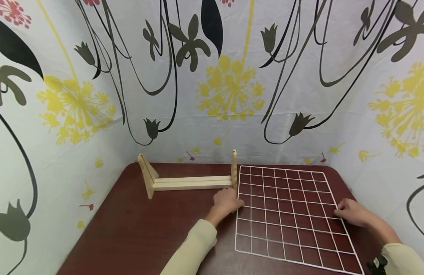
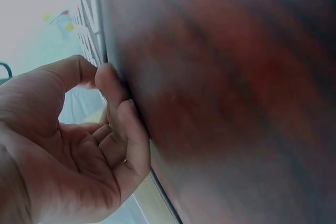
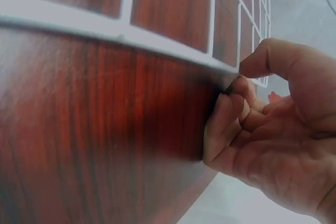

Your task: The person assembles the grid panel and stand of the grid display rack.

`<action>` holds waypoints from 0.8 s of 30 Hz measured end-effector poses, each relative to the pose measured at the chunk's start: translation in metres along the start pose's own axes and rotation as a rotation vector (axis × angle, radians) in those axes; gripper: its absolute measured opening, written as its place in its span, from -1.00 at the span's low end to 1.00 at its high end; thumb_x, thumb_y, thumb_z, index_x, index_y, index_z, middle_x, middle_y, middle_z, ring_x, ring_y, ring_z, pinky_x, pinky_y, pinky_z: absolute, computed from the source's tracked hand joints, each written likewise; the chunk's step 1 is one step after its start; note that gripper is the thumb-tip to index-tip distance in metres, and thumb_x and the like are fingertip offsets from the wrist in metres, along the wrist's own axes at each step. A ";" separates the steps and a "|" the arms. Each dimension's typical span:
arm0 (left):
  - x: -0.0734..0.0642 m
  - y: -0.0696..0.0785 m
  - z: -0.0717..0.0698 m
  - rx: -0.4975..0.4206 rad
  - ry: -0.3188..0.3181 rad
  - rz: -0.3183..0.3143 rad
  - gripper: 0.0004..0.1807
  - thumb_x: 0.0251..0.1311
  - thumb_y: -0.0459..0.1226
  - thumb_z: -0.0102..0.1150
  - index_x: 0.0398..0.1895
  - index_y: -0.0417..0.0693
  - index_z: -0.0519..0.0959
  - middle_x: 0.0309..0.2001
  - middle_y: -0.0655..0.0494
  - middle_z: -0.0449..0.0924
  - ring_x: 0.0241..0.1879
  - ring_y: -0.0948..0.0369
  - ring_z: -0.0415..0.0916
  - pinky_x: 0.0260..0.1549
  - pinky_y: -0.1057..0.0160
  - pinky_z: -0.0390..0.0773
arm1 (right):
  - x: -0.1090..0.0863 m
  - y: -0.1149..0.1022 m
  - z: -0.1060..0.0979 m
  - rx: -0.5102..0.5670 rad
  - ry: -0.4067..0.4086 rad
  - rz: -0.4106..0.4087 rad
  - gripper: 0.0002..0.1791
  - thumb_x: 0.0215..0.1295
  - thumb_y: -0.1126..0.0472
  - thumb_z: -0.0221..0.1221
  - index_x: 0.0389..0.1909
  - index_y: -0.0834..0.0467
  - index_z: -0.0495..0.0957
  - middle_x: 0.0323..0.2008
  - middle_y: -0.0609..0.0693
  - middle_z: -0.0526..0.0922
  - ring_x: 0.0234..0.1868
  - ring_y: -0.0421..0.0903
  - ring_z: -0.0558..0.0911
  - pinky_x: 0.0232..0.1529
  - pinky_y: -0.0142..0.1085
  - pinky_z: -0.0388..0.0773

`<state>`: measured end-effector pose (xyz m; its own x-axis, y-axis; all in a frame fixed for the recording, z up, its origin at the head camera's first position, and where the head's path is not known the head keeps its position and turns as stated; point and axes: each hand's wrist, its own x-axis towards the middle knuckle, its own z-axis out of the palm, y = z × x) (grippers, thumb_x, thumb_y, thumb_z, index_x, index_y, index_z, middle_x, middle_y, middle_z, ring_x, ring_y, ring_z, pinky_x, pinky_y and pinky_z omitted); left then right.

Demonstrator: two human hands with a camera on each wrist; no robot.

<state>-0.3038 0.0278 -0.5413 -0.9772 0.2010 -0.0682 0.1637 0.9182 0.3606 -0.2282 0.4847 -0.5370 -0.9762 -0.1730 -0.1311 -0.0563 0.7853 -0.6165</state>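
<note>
A white wire grid panel lies over the right part of the dark red-brown table, nearly flat. My left hand pinches its left edge between thumb and fingers, right beside a wooden stand. In the left wrist view, that hand's fingertips rest against the tabletop. On the opposite side, my right hand pinches the panel's right edge; the right wrist view shows the thumb over the wire. The pale wooden stand has two upright end pieces joined by a crossbar, its right end close to my left hand.
The table has rounded back corners. Flower-patterned fabric hangs right behind it and along both sides. A small black object is at my right sleeve.
</note>
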 end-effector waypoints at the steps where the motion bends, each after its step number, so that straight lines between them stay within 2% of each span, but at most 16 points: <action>1: 0.001 -0.001 -0.001 -0.027 -0.022 -0.010 -0.67 0.08 0.00 0.28 -0.72 0.09 0.56 -0.71 0.18 0.60 -0.52 0.13 0.60 -0.56 0.09 0.53 | -0.002 -0.002 -0.002 0.002 0.008 0.012 -0.81 0.44 0.33 0.14 -0.41 0.25 0.42 -0.66 -0.22 0.27 -0.65 -0.35 0.30 -0.54 -0.40 0.33; 2: 0.007 -0.004 0.004 -0.039 -0.030 -0.017 -0.68 0.09 0.02 0.26 -0.71 0.10 0.57 -0.75 0.21 0.58 -0.52 0.14 0.60 -0.55 0.10 0.53 | -0.004 -0.004 -0.003 0.004 0.016 0.031 -0.84 0.45 0.33 0.14 -0.35 0.29 0.43 -0.65 -0.20 0.29 -0.64 -0.34 0.31 -0.52 -0.40 0.36; 8: 0.010 -0.011 0.001 -0.169 -0.119 -0.050 -0.69 0.16 0.00 0.21 -0.65 0.10 0.59 -0.81 0.25 0.58 -0.67 0.18 0.62 -0.61 0.13 0.49 | -0.008 -0.003 -0.003 -0.048 0.035 0.069 -0.81 0.46 0.26 0.19 -0.27 0.31 0.43 -0.51 -0.09 0.45 -0.52 -0.33 0.37 -0.42 -0.38 0.37; 10: 0.003 -0.008 -0.011 -0.223 -0.155 -0.064 -0.67 0.19 -0.04 0.23 -0.70 0.08 0.58 -0.79 0.22 0.60 -0.73 0.18 0.60 -0.64 0.16 0.46 | -0.009 -0.002 -0.002 -0.032 0.031 0.071 -0.81 0.47 0.27 0.18 -0.25 0.33 0.43 -0.45 -0.06 0.49 -0.48 -0.33 0.39 -0.40 -0.38 0.39; 19: -0.004 -0.012 -0.014 -0.288 -0.133 -0.047 -0.56 0.22 0.00 0.22 -0.83 0.19 0.49 -0.73 0.19 0.67 -0.70 0.22 0.62 -0.65 0.24 0.39 | -0.013 -0.006 -0.002 0.067 0.035 0.108 -0.79 0.49 0.30 0.11 -0.18 0.44 0.43 -0.41 -0.06 0.52 -0.46 -0.37 0.42 -0.39 -0.40 0.47; 22: -0.007 -0.012 -0.017 -0.312 -0.125 -0.036 -0.53 0.24 0.00 0.21 -0.84 0.19 0.48 -0.72 0.17 0.68 -0.69 0.20 0.62 -0.66 0.23 0.40 | -0.016 -0.006 -0.003 0.170 -0.020 0.125 -0.81 0.51 0.29 0.06 -0.13 0.40 0.40 -0.39 -0.10 0.53 -0.44 -0.36 0.46 -0.39 -0.39 0.52; 23: -0.003 -0.016 -0.011 -0.313 -0.103 -0.017 -0.52 0.25 0.04 0.19 -0.84 0.21 0.45 -0.73 0.20 0.66 -0.71 0.22 0.59 -0.66 0.23 0.40 | -0.017 -0.006 -0.004 0.212 -0.045 0.135 -0.81 0.53 0.28 0.04 -0.11 0.39 0.38 -0.38 -0.12 0.53 -0.42 -0.35 0.47 -0.37 -0.39 0.56; 24: -0.003 -0.017 -0.012 -0.321 -0.107 -0.009 -0.50 0.26 0.04 0.18 -0.85 0.21 0.44 -0.75 0.21 0.63 -0.73 0.22 0.58 -0.67 0.22 0.41 | -0.019 -0.006 -0.006 0.262 -0.074 0.145 -0.81 0.56 0.28 0.02 -0.09 0.37 0.36 -0.38 -0.13 0.52 -0.40 -0.34 0.49 -0.35 -0.37 0.60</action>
<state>-0.3056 0.0079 -0.5359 -0.9560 0.2436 -0.1634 0.0877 0.7690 0.6333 -0.2108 0.4869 -0.5268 -0.9516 -0.1211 -0.2826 0.1474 0.6270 -0.7650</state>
